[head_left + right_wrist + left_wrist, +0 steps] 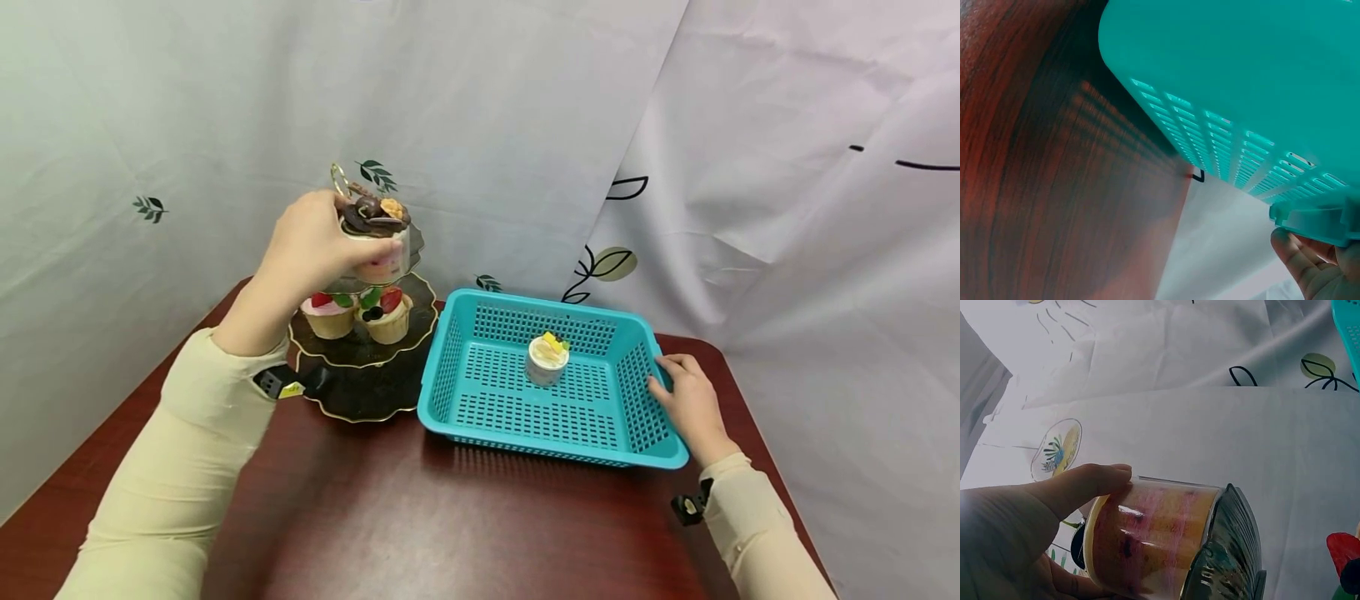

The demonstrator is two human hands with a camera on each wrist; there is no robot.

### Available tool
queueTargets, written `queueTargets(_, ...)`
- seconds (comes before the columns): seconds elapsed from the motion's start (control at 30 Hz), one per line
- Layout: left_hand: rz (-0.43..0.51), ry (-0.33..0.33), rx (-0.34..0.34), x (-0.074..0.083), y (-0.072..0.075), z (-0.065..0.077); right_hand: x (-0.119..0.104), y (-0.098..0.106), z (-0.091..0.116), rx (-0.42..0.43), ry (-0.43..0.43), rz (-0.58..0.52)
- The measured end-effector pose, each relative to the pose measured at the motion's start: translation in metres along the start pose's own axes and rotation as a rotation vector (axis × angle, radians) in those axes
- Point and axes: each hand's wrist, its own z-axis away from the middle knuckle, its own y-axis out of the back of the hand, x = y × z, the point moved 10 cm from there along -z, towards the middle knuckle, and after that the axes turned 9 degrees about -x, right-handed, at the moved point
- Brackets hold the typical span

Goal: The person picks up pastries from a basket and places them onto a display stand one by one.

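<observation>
My left hand (311,237) grips a layered dessert cup (386,254) with chocolate pieces on top, at the top tier of a dessert stand (416,321). In the left wrist view the thumb and fingers hold the dessert cup (1154,537) near its rim, and its base is against or close to the dark tier (1232,550); contact is unclear. My right hand (693,404) holds the right rim of a turquoise plastic basket (487,442). The right wrist view has its fingers (1294,253) at the basket's rim lip. Inside the basket stands a small cream cup (546,367) with yellow topping.
Two fruit-topped cupcakes (386,321) sit on the stand's middle tier, under the left hand. A gold ring handle (339,179) tops the stand. Both stand and basket are on a dark red wooden table (450,533), with white patterned cloth (487,150) hanging behind.
</observation>
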Motion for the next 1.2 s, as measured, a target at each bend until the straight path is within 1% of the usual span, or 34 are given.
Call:
queueTargets(0.17,0.013,-0.002,0.028,-0.001,0.0,-0.002,0.0,0.001,0.001,0.003,0.0,-0.003)
queueTargets(0.33,-0.004,0.004,0.051,-0.002,0.001,-0.003,-0.001,0.0,0.0,0.002,0.003,-0.007)
queueTargets(0.6,-0.043,0.05,0.045,-0.009,0.0,-0.004,-0.002,-0.002,-0.002,-0.005,-0.006,-0.009)
queueTargets(0.7,-0.035,0.067,0.047,-0.014,-0.001,-0.005,-0.003,-0.002,-0.003,-0.009,-0.006,-0.007)
queueTargets(0.8,-0.017,0.062,0.063,-0.017,-0.001,-0.005,-0.004,-0.002,-0.003,-0.008,-0.007,-0.005)
queueTargets(1.0,0.024,0.065,0.075,-0.021,-0.003,-0.006,-0.002,-0.003,-0.002,0.0,-0.006,-0.008)
queueTargets(1.2,0.033,0.06,0.078,-0.022,-0.005,-0.004,-0.002,-0.003,-0.001,0.012,-0.007,-0.002)
